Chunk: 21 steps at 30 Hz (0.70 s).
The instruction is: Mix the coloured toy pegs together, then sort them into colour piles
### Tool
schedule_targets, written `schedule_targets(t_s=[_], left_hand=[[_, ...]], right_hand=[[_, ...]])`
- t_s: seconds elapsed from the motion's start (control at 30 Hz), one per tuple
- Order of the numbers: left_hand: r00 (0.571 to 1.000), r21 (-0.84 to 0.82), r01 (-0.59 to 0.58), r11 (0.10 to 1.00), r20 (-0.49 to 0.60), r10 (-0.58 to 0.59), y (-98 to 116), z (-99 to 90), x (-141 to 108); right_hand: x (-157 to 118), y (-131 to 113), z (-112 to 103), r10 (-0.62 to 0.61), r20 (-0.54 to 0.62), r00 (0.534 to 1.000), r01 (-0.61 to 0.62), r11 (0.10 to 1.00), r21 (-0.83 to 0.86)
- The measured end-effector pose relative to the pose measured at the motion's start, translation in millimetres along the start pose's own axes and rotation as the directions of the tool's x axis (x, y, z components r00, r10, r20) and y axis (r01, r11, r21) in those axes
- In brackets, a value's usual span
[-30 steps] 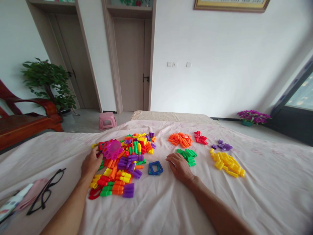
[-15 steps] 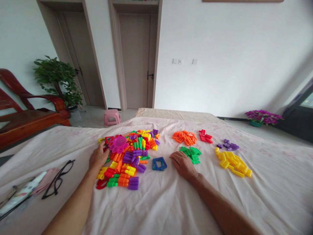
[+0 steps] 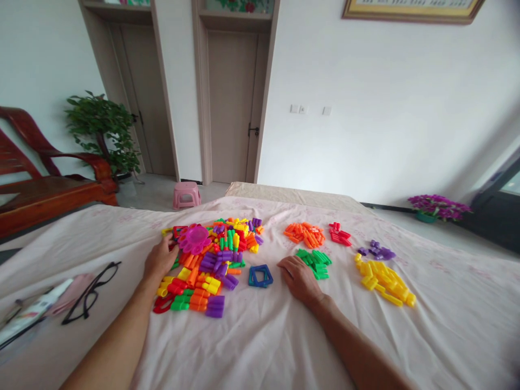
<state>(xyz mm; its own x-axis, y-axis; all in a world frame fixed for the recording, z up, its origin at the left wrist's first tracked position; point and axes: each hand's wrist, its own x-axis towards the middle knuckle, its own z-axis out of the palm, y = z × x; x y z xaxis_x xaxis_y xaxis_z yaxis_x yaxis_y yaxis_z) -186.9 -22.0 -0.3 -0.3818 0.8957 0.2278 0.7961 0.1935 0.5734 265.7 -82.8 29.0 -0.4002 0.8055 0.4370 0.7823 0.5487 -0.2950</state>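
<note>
My left hand (image 3: 160, 259) rests at the left edge of a mixed pile of plastic building pieces (image 3: 219, 262), thumb and fingers apart. Its fingertips touch the pile beside a pink flower-shaped piece (image 3: 194, 239) and a red piece, and I see nothing clearly gripped. My right hand (image 3: 298, 275) lies palm down on the cloth, fingers extended and empty. It is just left of a heap of green pieces (image 3: 319, 264). Between the hands lie blue square frames (image 3: 260, 276), overlapping each other.
Sorted heaps of orange (image 3: 304, 234), red (image 3: 340, 235), purple (image 3: 377, 251) and yellow pieces (image 3: 385, 281) lie to the right. Black eyeglasses (image 3: 90, 295) and a white tube (image 3: 36, 309) are at the left. A pink stool (image 3: 187, 195) stands beyond the cloth-covered surface (image 3: 260, 346).
The camera view has tilted up slightly, showing more of the picture frame on the wall. Both hands and the pieces appear to stay in place.
</note>
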Motion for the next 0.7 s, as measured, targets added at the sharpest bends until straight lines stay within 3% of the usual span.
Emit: schedule_targets(t_s=[0.37, 0.57, 0.7], left_hand=[[1.0, 0.006, -0.001, 1.0, 0.021, 0.001, -3, 1.7, 1], [1.0, 0.011, 0.009, 1.0, 0.028, -0.01, -1, 0.5, 0], [1.0, 0.003, 0.005, 1.0, 0.029, -0.006, -2, 0.4, 0]], right_hand=[[1, -4, 1, 0.025, -0.033, 0.999, -0.023, 0.999, 0.042], [36, -45, 5, 0.023, 0.058, 0.998, -0.026, 0.999, 0.041], [69, -75, 19, 0.074, 0.05, 0.996, -0.076, 0.996, 0.045]])
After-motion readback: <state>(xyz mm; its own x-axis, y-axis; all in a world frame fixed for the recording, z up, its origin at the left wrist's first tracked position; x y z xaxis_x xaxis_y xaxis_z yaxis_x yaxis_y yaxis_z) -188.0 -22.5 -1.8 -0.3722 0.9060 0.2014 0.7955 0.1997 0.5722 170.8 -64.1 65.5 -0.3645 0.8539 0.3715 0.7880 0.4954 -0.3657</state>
